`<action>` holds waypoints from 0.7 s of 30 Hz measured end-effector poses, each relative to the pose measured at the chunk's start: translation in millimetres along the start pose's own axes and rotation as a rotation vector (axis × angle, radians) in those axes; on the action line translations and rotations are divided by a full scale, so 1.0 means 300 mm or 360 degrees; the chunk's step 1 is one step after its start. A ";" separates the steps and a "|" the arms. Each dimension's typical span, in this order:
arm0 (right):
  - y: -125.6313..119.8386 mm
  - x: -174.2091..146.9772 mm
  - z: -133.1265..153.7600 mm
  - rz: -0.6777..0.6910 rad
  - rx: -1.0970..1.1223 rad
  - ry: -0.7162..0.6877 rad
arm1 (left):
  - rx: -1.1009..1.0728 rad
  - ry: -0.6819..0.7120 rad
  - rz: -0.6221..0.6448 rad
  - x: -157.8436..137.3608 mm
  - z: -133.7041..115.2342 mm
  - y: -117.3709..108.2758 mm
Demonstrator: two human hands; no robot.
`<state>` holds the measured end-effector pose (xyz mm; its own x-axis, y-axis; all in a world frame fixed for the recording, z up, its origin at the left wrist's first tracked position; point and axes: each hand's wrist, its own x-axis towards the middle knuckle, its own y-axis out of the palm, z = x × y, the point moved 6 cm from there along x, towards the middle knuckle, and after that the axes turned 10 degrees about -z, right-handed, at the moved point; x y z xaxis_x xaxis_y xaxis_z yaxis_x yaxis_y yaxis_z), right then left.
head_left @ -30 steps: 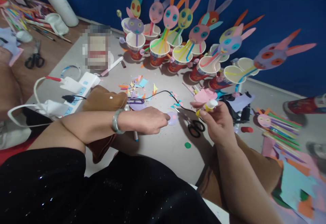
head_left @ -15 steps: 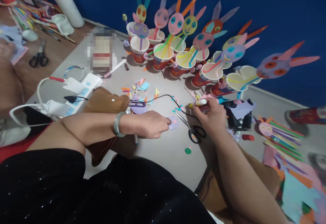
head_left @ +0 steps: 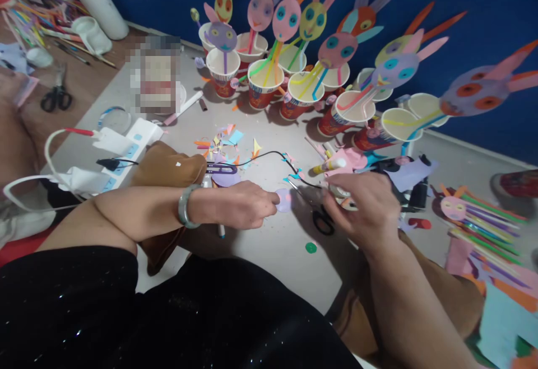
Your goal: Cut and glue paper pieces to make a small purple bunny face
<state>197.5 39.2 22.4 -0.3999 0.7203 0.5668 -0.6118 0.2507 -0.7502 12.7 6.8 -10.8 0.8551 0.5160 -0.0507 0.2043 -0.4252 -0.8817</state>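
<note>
My left hand point(head_left: 237, 205), with a bracelet at the wrist, is closed, its fingertips pinching the edge of a small light purple paper disc point(head_left: 284, 200) low over the floor. My right hand point(head_left: 365, 206) hovers to the right with thumb and forefinger apart, holding nothing that I can see. Black-handled scissors point(head_left: 323, 220) lie between the hands, partly behind my right thumb. Just beyond my right hand lies a yellow-and-white stick point(head_left: 330, 166), perhaps a glue stick or marker. A round object under the right fingers is mostly hidden.
Paper cups point(head_left: 265, 78) holding paper rabbit faces on straws line the blue wall. Paper scraps point(head_left: 229, 134) and a thin black cable point(head_left: 269, 153) lie ahead. A power strip point(head_left: 137, 134) sits left. Coloured straws point(head_left: 491, 218) and paper lie right. A green disc point(head_left: 311, 247) is nearby.
My right hand has let go of the yellow-and-white stick and drawn back toward me, its fingers now over the scissors. My left hand stays at the purple disc. The view has shifted slightly.
</note>
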 end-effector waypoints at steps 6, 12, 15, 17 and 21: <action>0.084 -0.040 0.089 0.0591 -0.0112 -0.0472 | 0.0024 -0.0060 0.0094 0.010 -0.008 -0.009; 0.100 -0.081 0.096 0.0803 -0.0246 -0.0542 | 0.0081 -0.0017 0.0009 0.002 0.001 0.014; 0.106 -0.105 0.102 0.0829 -0.0308 -0.0578 | 0.0110 0.0017 -0.0085 -0.004 0.008 0.025; 0.110 -0.123 0.112 0.0811 -0.0357 -0.0602 | 0.0131 0.0014 -0.0084 -0.004 0.007 0.023; 0.114 -0.147 0.141 0.0734 -0.0442 -0.0608 | 0.0175 -0.0069 0.0066 0.008 -0.004 0.002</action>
<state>165.4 -11.4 -14.0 -0.8240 0.5266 0.2089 -0.1415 0.1658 -0.9760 15.4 6.7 -10.9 0.8398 0.5324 -0.1062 0.1137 -0.3638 -0.9245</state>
